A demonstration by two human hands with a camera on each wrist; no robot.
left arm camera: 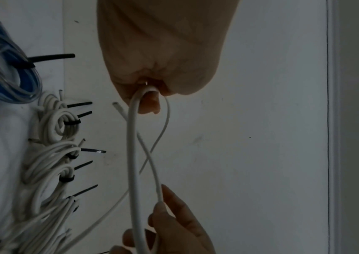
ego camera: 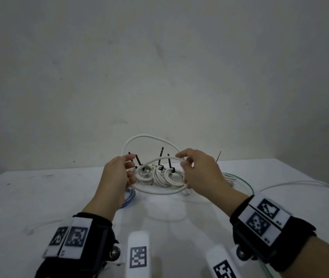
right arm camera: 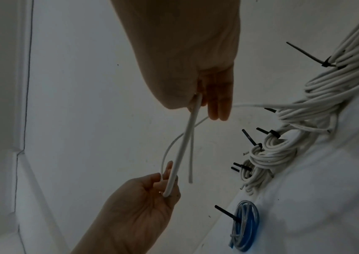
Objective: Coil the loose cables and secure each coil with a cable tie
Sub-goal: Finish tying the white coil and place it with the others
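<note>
Head view: the left hand [ego camera: 117, 173] and right hand [ego camera: 197, 167], at centre frame, are each closed on opposite sides of a white cable [ego camera: 159, 192], held as loops above the surface [ego camera: 39, 197]. Tied white coils [ego camera: 159, 174] with black cable ties [ego camera: 160, 155] are seen behind; a blue coil [ego camera: 129, 197] lies under the left hand.

Left wrist view: the cable is pinched at upper centre; two strands are crossed in mid-frame, the right hand's fingers [left arm camera: 174, 202] meeting them below.

Right wrist view: the same crossing is seen at centre.

Coiling is judged in hand. Next, the loops must be gathered evenly and pinned in one hand while a tie is fetched.
</note>
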